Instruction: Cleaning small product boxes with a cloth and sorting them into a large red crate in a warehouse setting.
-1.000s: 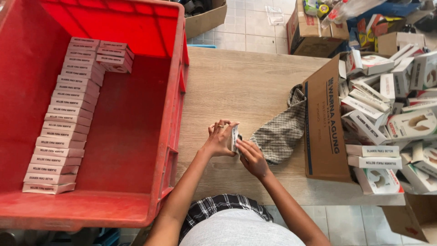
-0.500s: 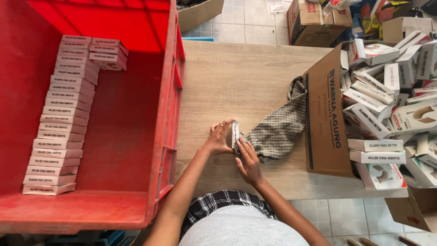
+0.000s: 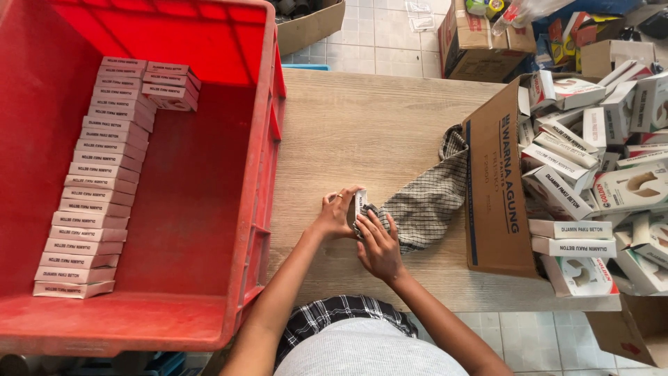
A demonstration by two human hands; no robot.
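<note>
red crate (image 3: 229,209), checked grey cloth (image 3: 424,202), white boxes (image 3: 591,160)

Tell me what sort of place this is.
Most likely a small packing or stockroom workspace. A red crate holds a neat row of small boxes, a cardboard carton spills many more at the right, and both hands work one small box on a wooden table.

Red crate (image 3: 209,209) of stacked cartons (image 3: 90,195), checked cloth (image 3: 424,202), cardboard flap (image 3: 495,188), heaped white boxes (image 3: 598,174)
</note>
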